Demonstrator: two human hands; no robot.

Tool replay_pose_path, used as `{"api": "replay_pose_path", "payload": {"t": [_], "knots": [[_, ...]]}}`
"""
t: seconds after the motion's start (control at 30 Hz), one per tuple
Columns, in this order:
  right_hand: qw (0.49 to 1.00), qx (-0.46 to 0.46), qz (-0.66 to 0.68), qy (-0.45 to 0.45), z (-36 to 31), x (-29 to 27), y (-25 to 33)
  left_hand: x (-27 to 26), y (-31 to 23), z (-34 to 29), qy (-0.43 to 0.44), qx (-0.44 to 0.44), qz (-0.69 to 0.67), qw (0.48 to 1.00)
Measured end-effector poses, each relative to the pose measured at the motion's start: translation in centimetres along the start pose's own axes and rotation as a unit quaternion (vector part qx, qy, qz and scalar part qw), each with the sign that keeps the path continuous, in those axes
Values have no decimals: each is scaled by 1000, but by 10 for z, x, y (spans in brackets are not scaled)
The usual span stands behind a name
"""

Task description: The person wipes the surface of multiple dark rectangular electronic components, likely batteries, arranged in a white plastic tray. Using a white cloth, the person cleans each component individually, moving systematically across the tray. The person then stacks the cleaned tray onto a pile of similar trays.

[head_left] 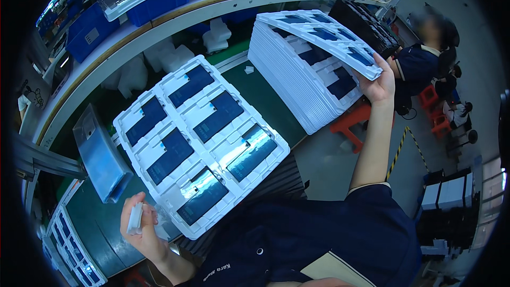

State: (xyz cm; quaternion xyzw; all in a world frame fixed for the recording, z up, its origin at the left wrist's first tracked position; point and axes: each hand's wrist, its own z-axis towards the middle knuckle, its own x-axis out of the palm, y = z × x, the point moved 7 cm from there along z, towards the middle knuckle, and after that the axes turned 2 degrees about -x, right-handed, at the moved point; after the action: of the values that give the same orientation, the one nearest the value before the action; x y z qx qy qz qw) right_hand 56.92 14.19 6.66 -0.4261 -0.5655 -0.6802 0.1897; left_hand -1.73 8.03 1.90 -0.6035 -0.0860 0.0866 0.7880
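My right hand [380, 86] grips the near right corner of a white plastic tray [328, 47], which is tilted up off a tall stack of like trays [284, 77]. Flat dark packs, resembling phone batteries, lie in the pockets of the raised tray and the one beneath it. Closed fingers of my left hand [146, 236] hold a small white block [135, 219] whose kind I cannot make out. Close to that hand, another white tray [203, 154] rests at an angle on the green bench, with several dark packs [219, 117] in its pockets.
Clear plastic sleeves [101, 162] lie left of the middle tray. Another filled tray [71, 244] is at lower left. Behind are a shelf with blue bins [95, 32] and white wrapped bundles [217, 34]. A red stool [350, 127] and a person [425, 58] are at right.
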Motion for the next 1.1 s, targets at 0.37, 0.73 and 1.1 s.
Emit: {"api": "replay_pose_path", "payload": {"t": [0.37,0.73,1.1], "knots": [[996,23,63,66,-75,50,-107,-2,-8,-3,9,9,32,999],[967,215,6,138,-167,80,-232,19,1,-9,55,-59,57,995],[868,452,3,206,-220,115,-307,2,19,-21,54,-113,20,992]]}}
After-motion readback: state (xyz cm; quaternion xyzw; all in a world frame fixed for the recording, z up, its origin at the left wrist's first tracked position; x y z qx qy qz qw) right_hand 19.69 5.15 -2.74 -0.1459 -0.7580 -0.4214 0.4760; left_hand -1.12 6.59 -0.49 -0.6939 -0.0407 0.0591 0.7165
